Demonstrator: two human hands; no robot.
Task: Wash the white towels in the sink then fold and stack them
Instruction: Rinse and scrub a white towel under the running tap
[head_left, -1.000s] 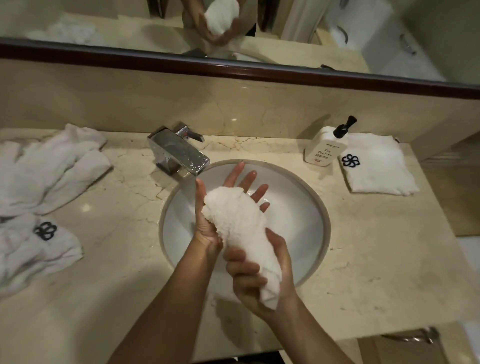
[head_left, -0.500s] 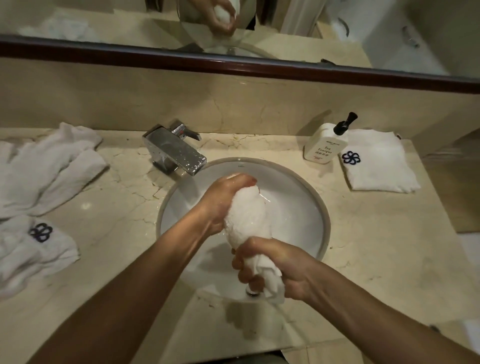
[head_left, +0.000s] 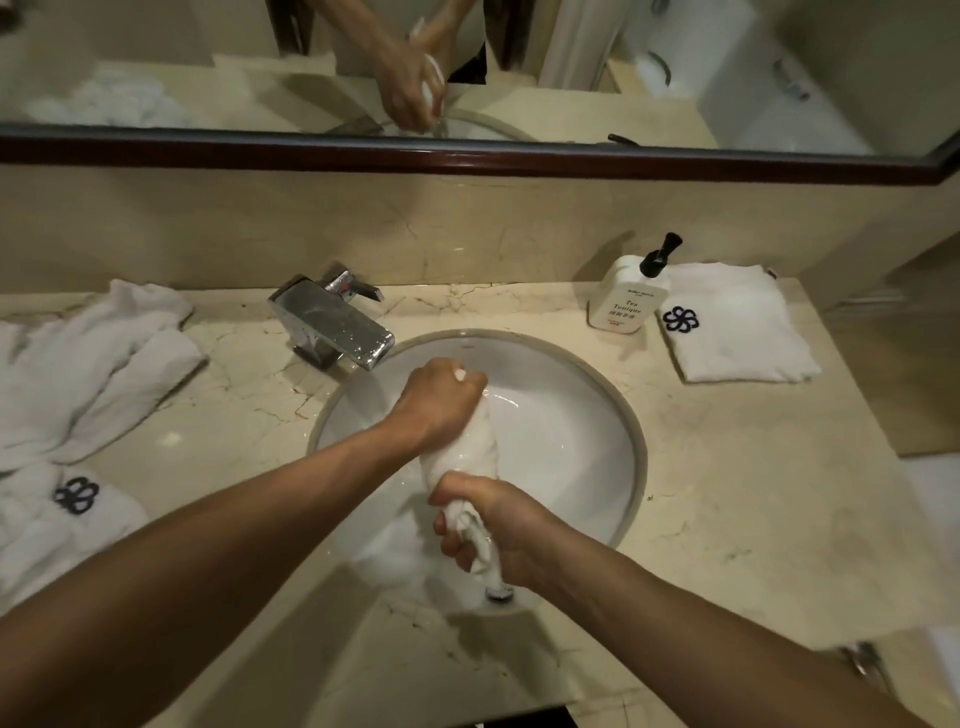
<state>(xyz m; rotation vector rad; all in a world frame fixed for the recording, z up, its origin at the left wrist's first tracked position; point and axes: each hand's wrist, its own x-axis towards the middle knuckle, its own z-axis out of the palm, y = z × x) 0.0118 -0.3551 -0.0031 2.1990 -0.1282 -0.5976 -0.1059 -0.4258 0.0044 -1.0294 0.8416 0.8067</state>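
A beige marble table (head_left: 753, 493) runs below a dark-framed mirror (head_left: 519, 158). Over the white sink (head_left: 571, 431), the left hand (head_left: 441, 400) and right hand (head_left: 493, 525) each keep a grip clamped on a rolled white towel (head_left: 470, 447). Crumpled towels (head_left: 88, 364) lie left; a folded towel (head_left: 737, 322) lies right beside a soap bottle (head_left: 628, 299).

"Tea Tonique" printed on white pump bottle (head_left: 627, 296), smaller line above and characters beneath too tiny to read
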